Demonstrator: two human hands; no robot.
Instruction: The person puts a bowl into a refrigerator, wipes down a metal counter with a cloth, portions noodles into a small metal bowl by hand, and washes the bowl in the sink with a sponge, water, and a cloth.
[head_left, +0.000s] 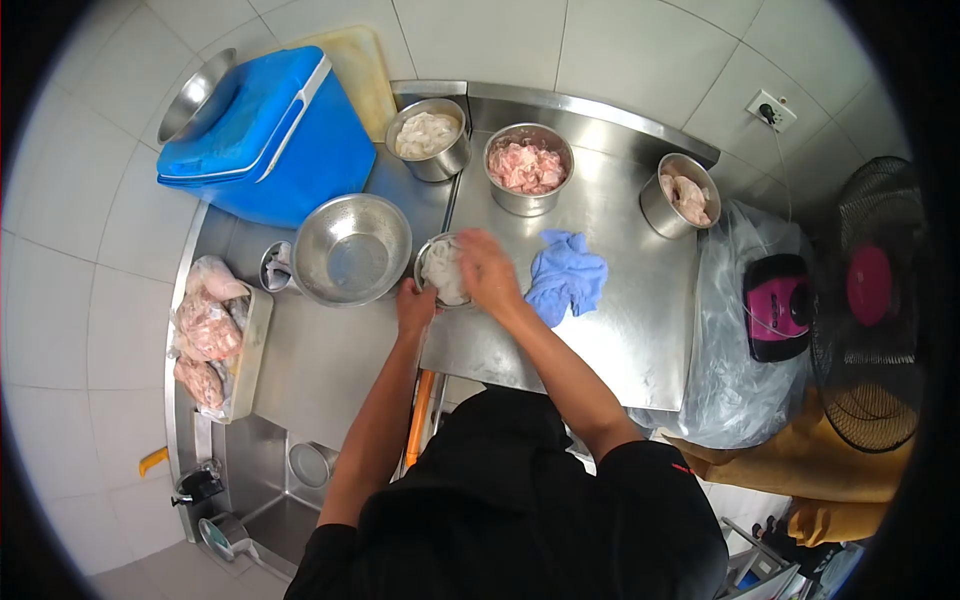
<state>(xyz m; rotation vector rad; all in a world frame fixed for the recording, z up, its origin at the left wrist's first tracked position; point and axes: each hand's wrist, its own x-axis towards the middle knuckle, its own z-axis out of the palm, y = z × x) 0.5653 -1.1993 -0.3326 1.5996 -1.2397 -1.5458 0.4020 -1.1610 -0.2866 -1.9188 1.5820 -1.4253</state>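
My left hand (415, 307) grips the near left rim of a small metal bowl (421, 262) that holds something whitish. Over the right side of that bowl is my right hand (486, 268), blurred, its fingers at the whitish contents. A wide, shiny metal basin (352, 250) stands just left of the bowl. To the right lies a crumpled blue cloth (566, 277). Behind are a metal pot of pink meat (528, 167) and a pot of pale meat (427, 135). Another pot with meat (686, 195) stands at the right.
A blue cooler (290, 150) stands at the back left, a metal bowl (197, 97) on it. A tray of raw meat (245, 365) lies at the left edge, above a sink (270, 500). A fan (868, 300) and plastic-covered things (735, 340) are at the right.
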